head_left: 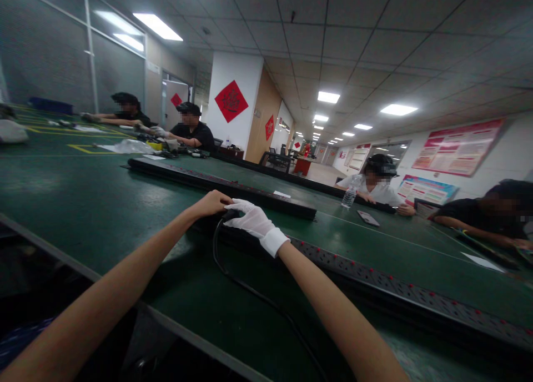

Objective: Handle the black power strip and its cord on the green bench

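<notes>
A long black power strip [375, 276] with a row of sockets and red parts runs across the green table from the lower right up to my hands. At its left end my right hand [252, 221], in a white glove, has its fingers closed at the head of a black power cable [233, 279]. The cable hangs down in a curve from there. My left hand [211, 205] is bare and its fingers are curled, meeting the right fingertips. What lies between the left fingers is hidden.
A second black power strip [220, 187] lies just beyond my hands. Farther off are a water bottle [350, 193], a phone [368, 218] and a plastic bag [132, 147]. Several people sit around the table [104, 199]; its near edge slants below my arms.
</notes>
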Motion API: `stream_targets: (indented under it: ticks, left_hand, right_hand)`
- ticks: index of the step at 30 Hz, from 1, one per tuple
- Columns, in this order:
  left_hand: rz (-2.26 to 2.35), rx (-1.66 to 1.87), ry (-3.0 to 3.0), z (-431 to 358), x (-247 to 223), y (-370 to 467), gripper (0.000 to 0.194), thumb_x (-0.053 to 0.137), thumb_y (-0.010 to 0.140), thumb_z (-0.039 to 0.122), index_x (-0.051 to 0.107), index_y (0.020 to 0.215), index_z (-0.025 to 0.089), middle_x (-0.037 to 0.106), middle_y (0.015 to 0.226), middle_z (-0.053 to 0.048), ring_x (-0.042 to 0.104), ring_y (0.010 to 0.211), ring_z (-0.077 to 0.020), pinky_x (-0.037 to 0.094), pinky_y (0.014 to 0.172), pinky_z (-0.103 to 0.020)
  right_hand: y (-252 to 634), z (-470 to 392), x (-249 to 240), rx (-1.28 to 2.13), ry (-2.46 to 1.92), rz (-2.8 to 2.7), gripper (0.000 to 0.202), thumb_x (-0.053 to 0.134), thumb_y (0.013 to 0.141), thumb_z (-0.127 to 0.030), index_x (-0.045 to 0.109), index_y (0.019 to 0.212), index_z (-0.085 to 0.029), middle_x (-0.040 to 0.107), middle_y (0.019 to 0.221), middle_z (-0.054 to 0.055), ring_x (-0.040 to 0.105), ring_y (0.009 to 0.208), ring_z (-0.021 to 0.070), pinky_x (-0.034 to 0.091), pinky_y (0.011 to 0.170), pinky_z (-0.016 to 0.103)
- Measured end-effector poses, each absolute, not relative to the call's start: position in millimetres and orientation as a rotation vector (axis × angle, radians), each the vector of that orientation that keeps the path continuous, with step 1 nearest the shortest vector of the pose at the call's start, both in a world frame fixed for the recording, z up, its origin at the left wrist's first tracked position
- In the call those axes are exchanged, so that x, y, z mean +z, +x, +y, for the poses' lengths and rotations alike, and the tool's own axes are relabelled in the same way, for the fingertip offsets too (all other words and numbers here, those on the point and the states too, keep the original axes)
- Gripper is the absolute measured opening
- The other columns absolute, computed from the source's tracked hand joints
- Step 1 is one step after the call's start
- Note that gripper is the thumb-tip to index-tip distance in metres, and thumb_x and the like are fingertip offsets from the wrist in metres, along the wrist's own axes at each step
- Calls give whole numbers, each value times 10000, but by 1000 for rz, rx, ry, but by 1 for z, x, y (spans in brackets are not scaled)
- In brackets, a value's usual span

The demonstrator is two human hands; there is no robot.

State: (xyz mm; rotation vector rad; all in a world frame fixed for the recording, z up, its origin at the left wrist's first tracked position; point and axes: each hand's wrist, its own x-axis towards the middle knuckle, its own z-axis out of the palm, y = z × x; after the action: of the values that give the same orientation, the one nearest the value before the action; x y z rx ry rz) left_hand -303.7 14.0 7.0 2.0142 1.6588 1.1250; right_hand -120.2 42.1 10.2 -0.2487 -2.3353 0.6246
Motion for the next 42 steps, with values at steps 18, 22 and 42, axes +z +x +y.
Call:
stream_targets:
  ticks: [18, 22, 42]
  left_hand:
    - [1663, 1098, 2040, 12, 9, -302, 274, 525, 558, 200, 696, 769, 165, 677, 720, 27, 595, 732, -196, 424, 643, -211]
    - [1723, 1182, 1980, 12, 8, -300, 261, 559, 563, 234, 684, 773, 144, 676, 710, -4, 600, 719, -195, 441, 652, -226]
    - [1551, 1207, 1976, 14, 5, -302, 267, 604, 625, 328, 657, 792, 128, 674, 781, -30, 607, 746, -189, 461, 700, -258]
  right_hand:
    - [-123, 52, 3, 581, -267, -2362, 414, 665, 623, -329, 613, 1026, -250, 564, 1131, 6, 493, 1077, 149, 334, 964, 266]
    - [-123, 51, 4, 585, -260, -2354, 423, 673, 612, -317, 611, 1023, -236, 579, 1099, 8, 522, 1031, 143, 364, 931, 260]
    - [-119, 49, 7, 550, -370, -2413, 385, 657, 630, -371, 618, 990, -238, 611, 961, -5, 567, 881, 128, 417, 797, 232]
